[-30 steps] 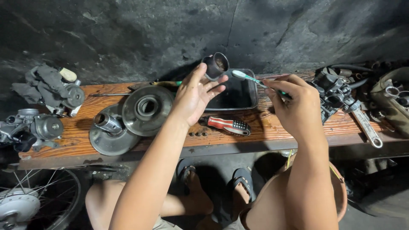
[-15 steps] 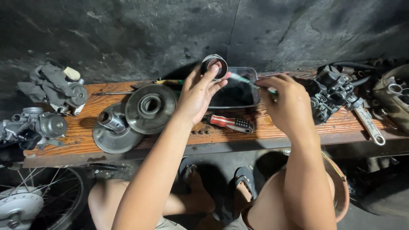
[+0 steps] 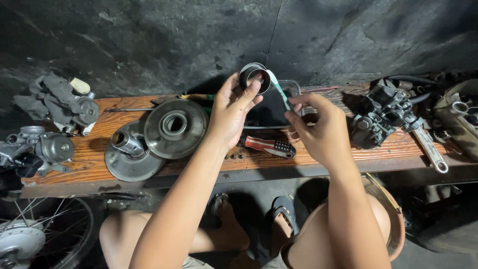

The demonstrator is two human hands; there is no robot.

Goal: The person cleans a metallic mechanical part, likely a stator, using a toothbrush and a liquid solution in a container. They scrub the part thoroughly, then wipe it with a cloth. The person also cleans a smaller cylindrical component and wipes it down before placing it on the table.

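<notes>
Left hand (image 3: 230, 112): fingers closed around a short dark metal sleeve (image 3: 254, 77), open end facing the camera, held above the bench. Right hand (image 3: 318, 130): fingertips pinched on the handle of a green-and-white toothbrush (image 3: 279, 89), whose head touches the sleeve's rim at about 2 o'clock. Directly behind both lies a dark rectangular tray (image 3: 291, 88). A red-handled screwdriver (image 3: 269, 146) lies on the wooden bench (image 3: 348, 154) at 6 o'clock of the sleeve. Two pulley discs (image 3: 159, 137) sit at 8 o'clock, a carburettor (image 3: 381, 117) at 3 o'clock, a wrench (image 3: 431, 149) beyond it.
</notes>
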